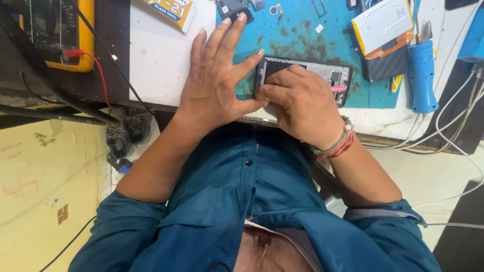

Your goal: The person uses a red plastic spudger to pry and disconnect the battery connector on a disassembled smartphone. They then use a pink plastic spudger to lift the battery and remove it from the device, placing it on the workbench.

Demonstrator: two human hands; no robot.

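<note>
An opened black phone frame (327, 75) lies on a blue work mat (292, 30) near the table's front edge. My left hand (217, 75) rests flat beside its left end, fingers spread, with the index fingertip and thumb touching the frame. My right hand (302, 103) is curled over the frame's near left part, fingers pressed together on it. A thin pink tool (339, 88) pokes out to the right of that hand; whether the hand grips it is hidden. A beaded band circles my right wrist.
A yellow multimeter (65, 30) with a red lead sits at far left. A blue handled tool (421, 75), a phone battery with an orange-edged cover (383, 27), small parts and white cables (454, 116) crowd the right side. A yellow box (169, 10) lies at the back.
</note>
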